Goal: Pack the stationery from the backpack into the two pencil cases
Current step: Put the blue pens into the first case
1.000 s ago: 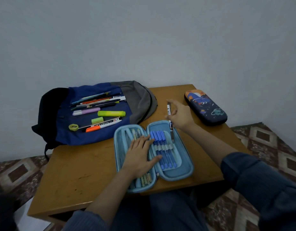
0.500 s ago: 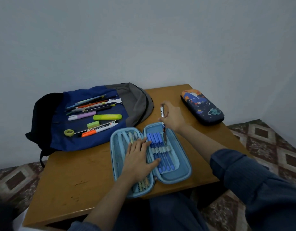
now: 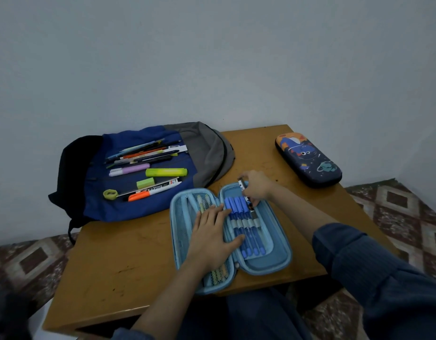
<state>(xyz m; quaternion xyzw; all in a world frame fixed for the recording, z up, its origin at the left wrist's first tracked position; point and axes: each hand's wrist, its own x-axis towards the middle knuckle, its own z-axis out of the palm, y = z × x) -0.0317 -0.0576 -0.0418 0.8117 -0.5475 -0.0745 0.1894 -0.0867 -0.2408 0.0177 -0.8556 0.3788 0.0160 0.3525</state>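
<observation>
- Here, the wooden table [image 3: 138, 253] is showing bare top along its left and near edges, and between the two cases.
- The blue-and-grey fabric backpack [image 3: 143, 207] is lying flat at the far left, overhanging the table edge, with loose pens, markers and a green highlighter [image 3: 166, 172] lying on it.
- The light-blue case [image 3: 280, 263] is lying open at the near edge; the dark printed hard case [image 3: 307, 160] is sitting closed at the far right.
- The left hand [image 3: 212, 239] is pressing flat, fingers straight, on the open case's mesh half, fingertips touching the blue pens [image 3: 244, 231].
- The right hand [image 3: 257, 186] is pinching a slim patterned pen [image 3: 242, 184] with curled fingers over the other half, its lower end just beside the blue pens.
</observation>
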